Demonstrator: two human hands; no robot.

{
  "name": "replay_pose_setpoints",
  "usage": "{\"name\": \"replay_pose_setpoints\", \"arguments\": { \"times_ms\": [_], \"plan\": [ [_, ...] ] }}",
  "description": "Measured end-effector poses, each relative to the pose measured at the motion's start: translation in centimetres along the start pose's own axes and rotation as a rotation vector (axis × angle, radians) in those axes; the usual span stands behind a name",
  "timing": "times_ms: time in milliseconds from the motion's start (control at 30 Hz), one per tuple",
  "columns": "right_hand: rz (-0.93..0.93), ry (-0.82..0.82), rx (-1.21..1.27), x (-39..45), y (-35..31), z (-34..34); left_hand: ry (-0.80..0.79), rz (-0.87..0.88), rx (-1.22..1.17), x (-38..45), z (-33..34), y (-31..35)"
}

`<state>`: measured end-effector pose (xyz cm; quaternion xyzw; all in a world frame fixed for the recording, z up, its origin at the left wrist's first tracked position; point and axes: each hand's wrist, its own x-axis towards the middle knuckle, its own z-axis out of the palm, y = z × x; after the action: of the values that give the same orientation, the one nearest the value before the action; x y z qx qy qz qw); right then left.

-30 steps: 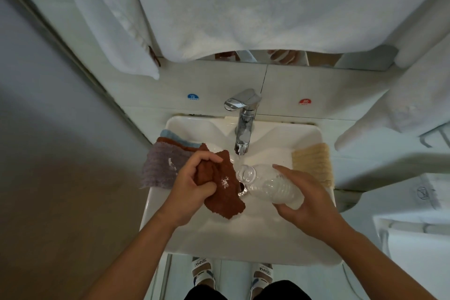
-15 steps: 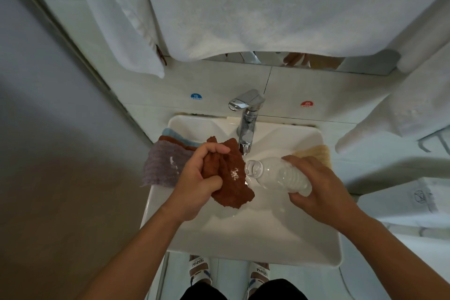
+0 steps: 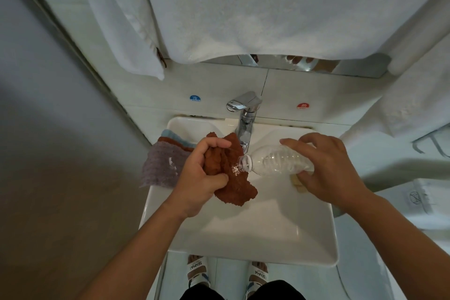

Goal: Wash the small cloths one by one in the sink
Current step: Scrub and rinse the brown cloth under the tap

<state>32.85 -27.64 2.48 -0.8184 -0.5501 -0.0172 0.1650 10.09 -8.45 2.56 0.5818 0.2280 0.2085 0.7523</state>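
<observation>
My left hand grips a rust-brown cloth over the white sink, just under the chrome tap. My right hand holds a clear plastic bottle tipped on its side, mouth touching the cloth. White powder lies on the cloth at the bottle's mouth. A stack of cloths, purple on top with brown and blue edges behind, hangs over the sink's left rim. A beige cloth peeks out under my right hand.
White towels hang low above the tap, with another towel at the right. A grey wall stands close on the left. Cold and hot stickers mark the tiled wall behind the tap. My sandalled feet show below the sink.
The cloth has been lifted up toward the tap in my left hand. The bottle has tilted so that its mouth meets the cloth, and powder now lies on it.
</observation>
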Motion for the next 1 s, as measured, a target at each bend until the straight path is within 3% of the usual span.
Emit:
{"name": "replay_pose_setpoints", "arguments": {
  "times_ms": [300,1000],
  "plan": [
    [-0.066,0.101,-0.018,0.7,-0.7,-1.6,0.012,0.0,-0.017,-0.2,0.3,0.4],
    [-0.126,0.124,-0.078,1.8,-1.3,-3.0,0.05,-0.018,-0.023,0.2,0.8,1.0]
  ]
}}
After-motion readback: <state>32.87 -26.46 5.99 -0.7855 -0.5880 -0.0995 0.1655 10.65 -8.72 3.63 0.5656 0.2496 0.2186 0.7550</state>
